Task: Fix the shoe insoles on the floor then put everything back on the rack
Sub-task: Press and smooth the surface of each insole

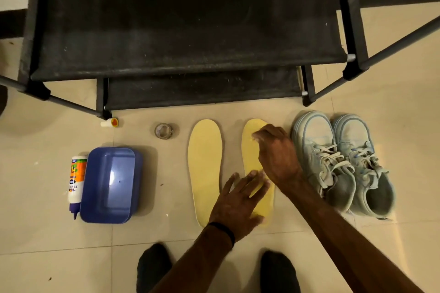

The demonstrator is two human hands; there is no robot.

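The right-hand insole (250, 157) is held flat on the floor (166, 233) under the spread fingers (247, 181) of the left hand (235, 207), probably so it cannot slide, while the right hand (277, 152) is curled at its toe end, fingertips drawn together; whether anything is pinched cannot be told. The other insole (206, 169) lies just left of those fingers, the shoes (342, 164) to their right, the rack (190, 31) beyond

Only text I can make out is on the glue bottle (76, 181) lying next to the blue tub: letters "FE" on its label, rest too blurry. Nothing else readable from here.
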